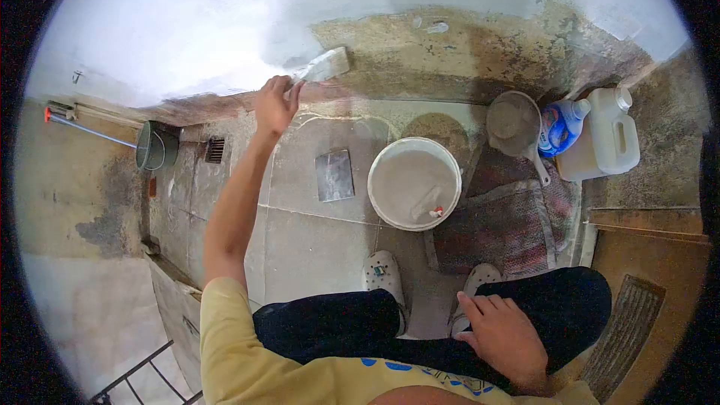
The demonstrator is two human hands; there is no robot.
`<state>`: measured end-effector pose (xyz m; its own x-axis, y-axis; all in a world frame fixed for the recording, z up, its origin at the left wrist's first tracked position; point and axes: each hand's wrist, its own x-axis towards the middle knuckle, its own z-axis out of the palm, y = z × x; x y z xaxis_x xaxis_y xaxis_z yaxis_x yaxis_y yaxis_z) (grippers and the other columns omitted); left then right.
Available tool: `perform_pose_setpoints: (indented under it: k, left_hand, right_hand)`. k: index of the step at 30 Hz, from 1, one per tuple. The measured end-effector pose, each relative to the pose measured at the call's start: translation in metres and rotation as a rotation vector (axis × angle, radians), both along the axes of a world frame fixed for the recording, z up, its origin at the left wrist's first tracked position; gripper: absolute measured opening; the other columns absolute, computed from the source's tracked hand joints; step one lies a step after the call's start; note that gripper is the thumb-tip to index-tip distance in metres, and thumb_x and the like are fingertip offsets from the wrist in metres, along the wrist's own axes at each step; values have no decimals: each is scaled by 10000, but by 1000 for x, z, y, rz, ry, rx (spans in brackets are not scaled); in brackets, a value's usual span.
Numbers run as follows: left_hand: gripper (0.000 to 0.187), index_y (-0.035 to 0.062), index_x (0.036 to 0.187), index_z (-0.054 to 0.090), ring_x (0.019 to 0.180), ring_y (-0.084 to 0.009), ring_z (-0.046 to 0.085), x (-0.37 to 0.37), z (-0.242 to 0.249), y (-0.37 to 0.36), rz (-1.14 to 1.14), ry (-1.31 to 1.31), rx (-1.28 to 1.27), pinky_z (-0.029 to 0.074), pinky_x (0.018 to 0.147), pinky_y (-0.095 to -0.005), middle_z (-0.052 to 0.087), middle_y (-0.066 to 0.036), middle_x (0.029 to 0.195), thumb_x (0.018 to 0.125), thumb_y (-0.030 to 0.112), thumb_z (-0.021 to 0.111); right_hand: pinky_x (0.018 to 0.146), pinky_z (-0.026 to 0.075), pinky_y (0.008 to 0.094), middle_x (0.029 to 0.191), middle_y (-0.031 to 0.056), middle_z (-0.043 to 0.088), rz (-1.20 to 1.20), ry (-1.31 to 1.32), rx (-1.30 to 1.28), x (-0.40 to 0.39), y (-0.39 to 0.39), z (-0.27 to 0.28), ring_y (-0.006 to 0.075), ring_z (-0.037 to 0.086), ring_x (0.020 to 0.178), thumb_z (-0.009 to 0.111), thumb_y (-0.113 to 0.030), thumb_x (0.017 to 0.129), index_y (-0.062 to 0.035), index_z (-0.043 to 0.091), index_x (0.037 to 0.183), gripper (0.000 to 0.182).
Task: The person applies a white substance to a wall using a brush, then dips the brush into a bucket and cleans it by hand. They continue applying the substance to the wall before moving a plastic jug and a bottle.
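Observation:
At the base of the wall (442, 45), my left hand (277, 105) is closed around the handle of a putty knife (327, 65). Its wide blade is smeared white and lies against the wall, where white coating meets bare, stained brown surface. My right hand (506, 334) rests on my right thigh, fingers loosely apart and holding nothing. Between my feet and the wall stands a round white bucket (376, 206) of pale grey-white mixture. A small red and white item (436, 212) shows inside it. Left of the bucket, a flat dark-grey square piece (334, 175) lies on the floor.
Right of the bucket are a dipper (514, 121), a blue bottle (559, 129), a white jug (600, 139) and a woven mat (495, 229). A dark bucket (169, 148) and a floor drain (214, 150) are at far left. A wooden door (645, 285) borders the right.

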<state>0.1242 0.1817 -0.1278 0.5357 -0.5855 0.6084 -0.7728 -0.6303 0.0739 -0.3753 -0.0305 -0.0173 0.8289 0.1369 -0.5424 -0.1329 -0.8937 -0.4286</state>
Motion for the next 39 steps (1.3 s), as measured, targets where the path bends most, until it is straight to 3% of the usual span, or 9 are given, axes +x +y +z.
perform_pose_setpoints:
  k: [10,14,19,21,26,30,33,35,39]
  left_hand:
    - [228,23,846,648,773,-374,616,24,-23,78,327,66,20,471,672,-453,655,-163,828,878,247,678]
    - [242,21,850,638,791,-374,602,10,-35,41,12,106,-37,452,694,-463,644,-156,841,869,258,687]
    - [216,13,884,633,868,-364,589,4,-36,-4,33,108,-25,441,754,-449,643,-159,874,877,224,674]
    - [219,22,901,634,866,-359,590,21,-49,14,45,72,-23,439,768,-446,644,-149,872,893,239,654]
    - [256,45,886,627,862,-348,594,27,-68,71,465,174,-8,435,778,-440,636,-135,864,915,299,620]
    - [247,56,879,618,860,-343,595,13,-70,85,517,97,-35,421,790,-452,629,-124,858,912,300,631]
    - [224,69,890,615,869,-327,591,8,-65,69,393,199,60,402,788,-456,629,-109,866,903,290,651]
    - [199,74,893,616,851,-324,587,2,-63,44,151,69,56,392,773,-440,625,-104,856,885,265,672]
    - [198,74,892,617,850,-326,587,0,-64,11,65,21,50,389,775,-425,627,-105,854,885,264,671]
  right_hand:
    - [965,440,399,1170,130,593,-66,11,26,-4,-2,5,290,554,1104,667,-347,869,-32,459,1372,628]
    - [963,441,407,1172,133,585,-67,82,15,0,-3,3,295,550,1108,666,-346,869,-35,460,1372,627]
    - [949,452,410,1170,148,593,-38,30,2,3,-1,2,298,561,1096,643,-355,881,-18,460,1370,622]
    - [937,461,409,1160,160,603,-24,2,-7,2,-2,1,298,574,1082,622,-363,892,3,458,1368,623]
    - [970,440,402,1168,137,583,-95,26,11,-4,-4,0,294,548,1111,665,-353,869,-32,462,1363,623]
    - [970,439,395,1166,140,585,-57,44,-9,2,-5,4,287,548,1112,663,-356,871,-27,458,1365,628]
    - [968,439,393,1162,140,587,-45,76,3,6,-5,2,286,548,1113,663,-358,871,-25,456,1367,633]
    - [970,437,394,1163,139,587,-15,50,4,8,-4,-1,285,549,1115,664,-361,870,-26,454,1370,637]
    - [973,435,396,1169,141,585,-11,67,21,13,-3,0,286,548,1117,667,-369,866,-29,452,1375,648]
